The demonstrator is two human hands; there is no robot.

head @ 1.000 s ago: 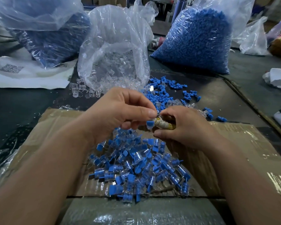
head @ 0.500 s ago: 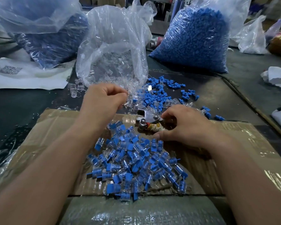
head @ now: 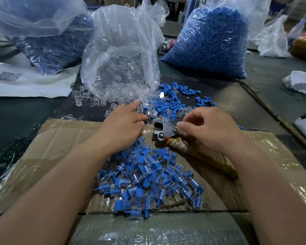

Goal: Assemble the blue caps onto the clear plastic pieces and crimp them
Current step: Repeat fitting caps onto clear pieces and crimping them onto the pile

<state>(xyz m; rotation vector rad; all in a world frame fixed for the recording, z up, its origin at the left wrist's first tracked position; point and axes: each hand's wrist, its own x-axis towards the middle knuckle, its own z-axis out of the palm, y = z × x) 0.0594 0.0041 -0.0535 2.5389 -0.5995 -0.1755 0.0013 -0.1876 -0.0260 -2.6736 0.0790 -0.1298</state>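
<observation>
Likely assembly workshop: bulk bags of blue caps (head: 207, 43), clear pieces (head: 120, 82); cardboard worktop (head: 60, 138).

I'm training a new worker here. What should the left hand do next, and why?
Probably pinch up one clear piece from the loose scatter: the left hand is open and empty, stretched out over those pieces, and the crimping tool by the right hand lies on the cardboard with nothing in it.

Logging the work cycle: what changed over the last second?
The left hand left the crimping tool and reached forward, fingers now straight, to the loose clear pieces. It no longer pinches anything. The right hand stays at the tool, whose handle now shows on the cardboard. The finished pile is unchanged.
</observation>
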